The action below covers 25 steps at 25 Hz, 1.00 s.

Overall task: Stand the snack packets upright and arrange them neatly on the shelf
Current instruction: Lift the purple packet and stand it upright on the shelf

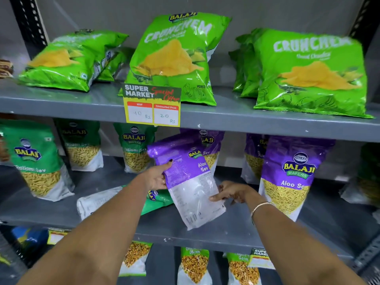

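A purple Aloo Sev packet (186, 177) is tilted above the middle shelf (205, 233), its back label facing me. My left hand (155, 177) grips its left edge near the top. My right hand (232, 192) pinches its lower right edge. A green Ratlami Sev packet (102, 200) lies flat on the same shelf under my left forearm. Another purple packet (207, 145) stands upright just behind the held one. A further purple packet (292, 173) stands to the right.
Green Ratlami Sev packets (35, 159) stand on the left of the middle shelf. The top shelf holds green Crunchem bags (174, 58), with some at the left (67, 58) lying down. A price tag (152, 105) hangs from its edge. Packets (194, 266) stand on the shelf below.
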Available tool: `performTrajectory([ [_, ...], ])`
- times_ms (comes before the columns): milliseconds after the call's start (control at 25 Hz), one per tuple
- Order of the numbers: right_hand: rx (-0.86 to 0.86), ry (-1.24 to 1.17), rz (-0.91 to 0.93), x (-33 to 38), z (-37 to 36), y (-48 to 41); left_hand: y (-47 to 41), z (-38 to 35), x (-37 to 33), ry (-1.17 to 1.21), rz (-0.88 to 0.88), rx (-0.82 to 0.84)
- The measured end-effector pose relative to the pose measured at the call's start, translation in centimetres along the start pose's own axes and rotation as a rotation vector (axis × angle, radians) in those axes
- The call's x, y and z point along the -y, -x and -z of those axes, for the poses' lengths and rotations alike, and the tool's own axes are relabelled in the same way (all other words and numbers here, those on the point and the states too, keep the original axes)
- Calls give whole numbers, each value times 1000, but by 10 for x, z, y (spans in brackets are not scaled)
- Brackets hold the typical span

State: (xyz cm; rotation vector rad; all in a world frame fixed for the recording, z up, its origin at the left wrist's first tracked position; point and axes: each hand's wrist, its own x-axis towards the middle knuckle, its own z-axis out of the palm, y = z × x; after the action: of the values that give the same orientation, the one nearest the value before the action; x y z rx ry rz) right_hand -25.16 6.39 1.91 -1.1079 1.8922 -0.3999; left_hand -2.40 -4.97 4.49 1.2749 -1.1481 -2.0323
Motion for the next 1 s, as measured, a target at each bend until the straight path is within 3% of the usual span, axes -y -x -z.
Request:
performTrajectory([
  [160,-228,-231,148,-10,-25,-14,-5,-17,-21,-199,-141,92],
  [320,-455,-336,148,-44,-46,-61,-7,-36,-24,-243,-188,135],
  [400,-534,-360,134,-22,-53,-29,-11,-34,-22,-233,-207,168],
  [480,-531,-345,112,-15,-55,-19,-14,-26,-17,-280,-211,204],
  [600,-565,-258,70,-11,-50,-21,-15,-15,-6,-441,-82,254],
  [800,-549,-338,-10,-8,-44,-20,-16,0,10,-591,35,318],
  [880,-442,-303,14,-10,-41,-17,-19,0,14,-582,46,320],
  [1000,-200,-337,93,-14,-37,-1,-26,-16,25,-476,-114,181],
])
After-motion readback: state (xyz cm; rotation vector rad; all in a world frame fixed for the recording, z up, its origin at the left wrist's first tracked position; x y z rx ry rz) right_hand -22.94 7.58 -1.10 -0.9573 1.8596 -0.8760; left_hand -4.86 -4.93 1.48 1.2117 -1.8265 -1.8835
